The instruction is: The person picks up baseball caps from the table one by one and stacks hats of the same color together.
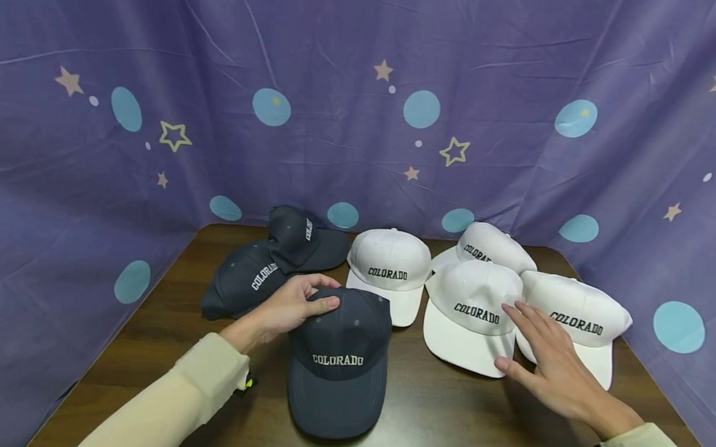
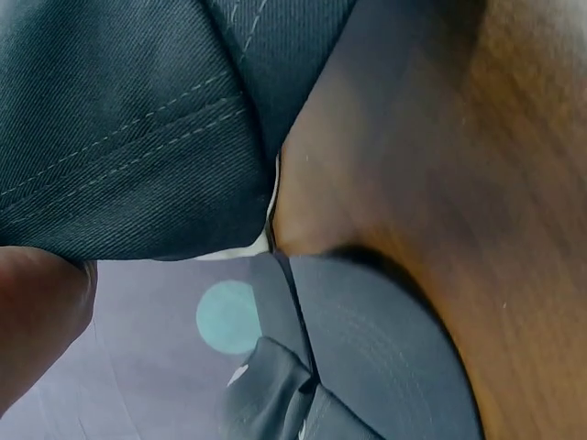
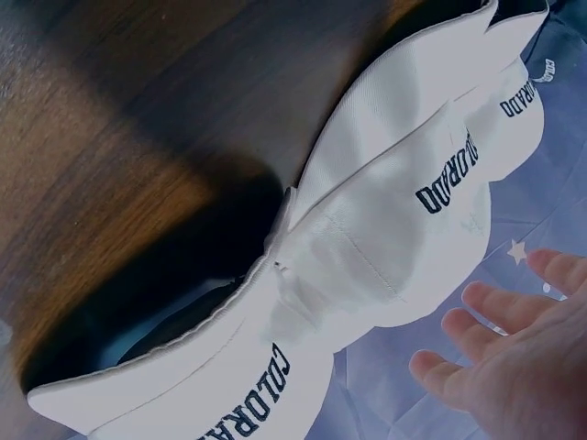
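Observation:
In the head view my left hand (image 1: 292, 305) pinches the top of a dark navy cap (image 1: 339, 331) lettered COLORADO, its brim toward me. A fingertip (image 2: 41, 316) shows against that cap's stitched fabric (image 2: 119, 119) in the left wrist view. My right hand (image 1: 551, 362), fingers spread and fairly straight, is over the right side of a white COLORADO cap (image 1: 467, 313). Just beyond it lies another white cap (image 1: 588, 317). The right wrist view shows the right hand (image 3: 518, 339) holding nothing, apart from the white caps (image 3: 385, 229).
Two more dark caps, one in front (image 1: 240, 278) and one behind (image 1: 298, 241), overlap at the back left of the wooden table (image 1: 428, 417). White caps stand at back centre (image 1: 390, 264) and back right (image 1: 493, 245). A purple patterned curtain (image 1: 349, 151) surrounds the table.

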`<state>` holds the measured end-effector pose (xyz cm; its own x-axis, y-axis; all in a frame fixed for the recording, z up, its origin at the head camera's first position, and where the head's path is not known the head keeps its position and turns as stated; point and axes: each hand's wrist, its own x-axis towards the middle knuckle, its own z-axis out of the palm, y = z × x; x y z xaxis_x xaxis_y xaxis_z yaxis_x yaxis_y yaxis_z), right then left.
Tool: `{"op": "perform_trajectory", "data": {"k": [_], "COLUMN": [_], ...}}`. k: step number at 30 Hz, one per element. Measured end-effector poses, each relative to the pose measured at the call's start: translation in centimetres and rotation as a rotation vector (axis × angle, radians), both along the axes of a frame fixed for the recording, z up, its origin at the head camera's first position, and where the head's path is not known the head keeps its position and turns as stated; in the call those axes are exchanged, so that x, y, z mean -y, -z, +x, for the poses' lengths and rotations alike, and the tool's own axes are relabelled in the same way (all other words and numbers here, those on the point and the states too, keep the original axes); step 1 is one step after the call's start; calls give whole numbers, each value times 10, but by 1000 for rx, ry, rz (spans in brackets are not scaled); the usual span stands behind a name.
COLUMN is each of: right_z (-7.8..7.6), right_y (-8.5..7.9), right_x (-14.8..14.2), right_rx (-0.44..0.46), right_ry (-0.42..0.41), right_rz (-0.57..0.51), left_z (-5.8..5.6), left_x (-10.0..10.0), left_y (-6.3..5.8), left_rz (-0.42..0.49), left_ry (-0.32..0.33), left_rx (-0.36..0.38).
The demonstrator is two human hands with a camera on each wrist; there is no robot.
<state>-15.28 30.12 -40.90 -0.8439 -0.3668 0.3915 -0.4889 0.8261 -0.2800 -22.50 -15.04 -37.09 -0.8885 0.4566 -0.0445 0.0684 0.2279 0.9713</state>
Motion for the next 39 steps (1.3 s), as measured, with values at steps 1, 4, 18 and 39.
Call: {"op": "perform_trajectory", "data": {"k": [1, 4, 18, 39], "right_z": [0, 0, 1, -2], "right_y": [0, 0, 0, 2], "right_x": [0, 1, 5, 10], "right_rx": [-1, 1, -1, -13], "right_ry": [0, 0, -11, -31], "right_rz": [0, 0, -1, -1], "left_z": [1, 4, 14, 8], "left_x": [-1, -4, -19, -23], "left_y": [1, 3, 20, 35], "left_rz": [1, 0, -83, -232], "left_ry": [-1, -5, -45, -87], "left_rx": [5, 19, 47, -50]}}
